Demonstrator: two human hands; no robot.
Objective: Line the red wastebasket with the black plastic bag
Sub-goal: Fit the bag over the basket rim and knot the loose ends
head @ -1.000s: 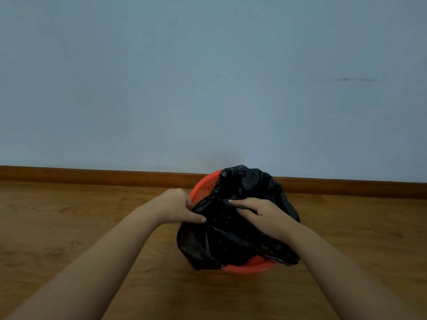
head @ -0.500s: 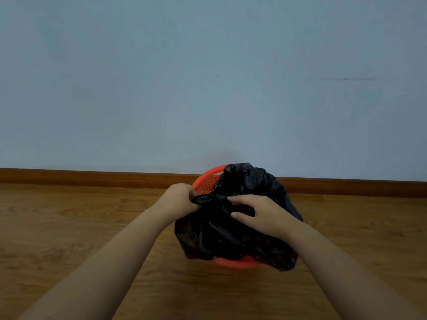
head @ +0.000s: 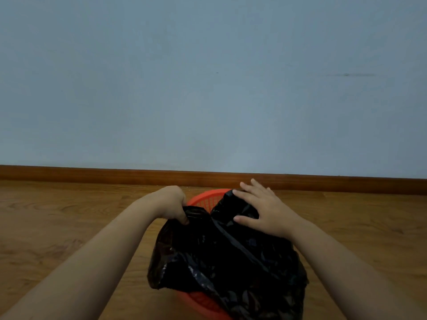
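The red wastebasket [head: 203, 199] stands on the floor in front of me, almost wholly covered by the black plastic bag [head: 221, 257]. Only a strip of its far rim and a bit of its near side [head: 203, 301] show. The bag is draped over the basket's mouth and hangs down its near side. My left hand [head: 173, 202] grips the bag's edge at the basket's left rim, fingers curled round the plastic. My right hand [head: 261, 209] lies flat on top of the bag at the far right, fingers spread and straight.
A wooden floor [head: 57, 227] stretches to both sides of the basket. A brown skirting board [head: 92, 175] runs along the foot of a plain pale blue wall [head: 208, 88] just behind the basket.
My right hand has let go of the bag's edge, opened and moved further back over the top of the bag. The view has dropped closer to the basket. My left hand keeps its grip.
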